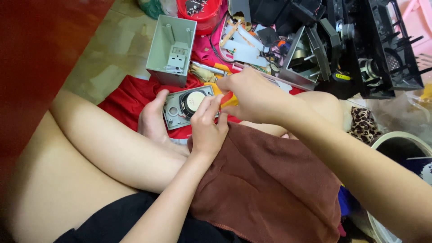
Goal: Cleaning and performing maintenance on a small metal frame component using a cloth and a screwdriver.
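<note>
While you sit cross-legged on the floor, your left hand [208, 128] rests at the centre of the frame, its fingers curled and the fingertips pressed on the edge of the grey speaker panel [186, 105]. That panel lies on the red cloth [128, 96], just beside your bare foot [153, 119], with its round speaker cone facing up. Your right hand [252, 94] comes in from the right, fingers pinched together just above the panel's right edge; I cannot tell what they grip. A brown towel [270, 180] drapes your lap. An open grey plastic housing [171, 49] stands in the upper left, and black dismantled parts [360, 49] crowd the upper right.
</note>
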